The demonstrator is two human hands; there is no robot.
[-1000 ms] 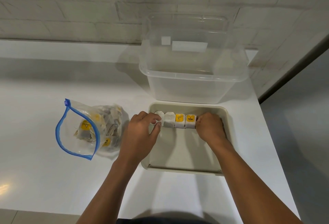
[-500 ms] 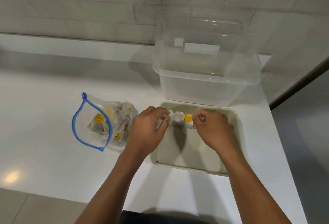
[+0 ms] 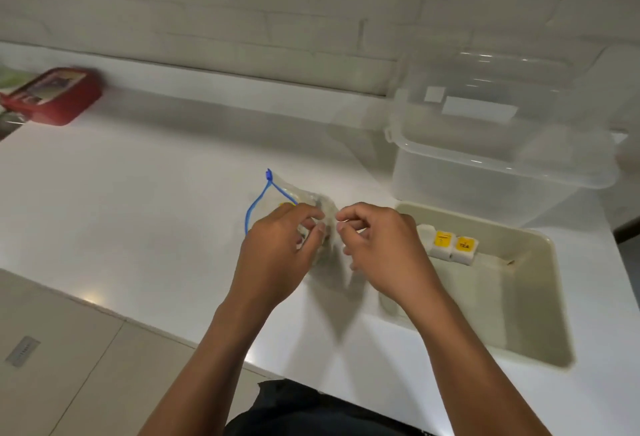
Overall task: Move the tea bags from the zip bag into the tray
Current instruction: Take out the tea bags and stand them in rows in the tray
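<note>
A red box (image 3: pixel 52 94) sits far left on the desk (image 3: pixel 138 200). My left hand (image 3: pixel 277 248) and right hand (image 3: pixel 381 248) meet over the zip bag (image 3: pixel 273 193); whether either grip pinches it, I cannot tell. Tea bags (image 3: pixel 450 245) stand in the tray (image 3: pixel 540 297), right.

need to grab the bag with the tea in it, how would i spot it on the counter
On the white counter, look left of the beige tray, under both hands. The clear zip bag has a blue zipper edge; the nearby plastic tub is rigid and empty.
</note>
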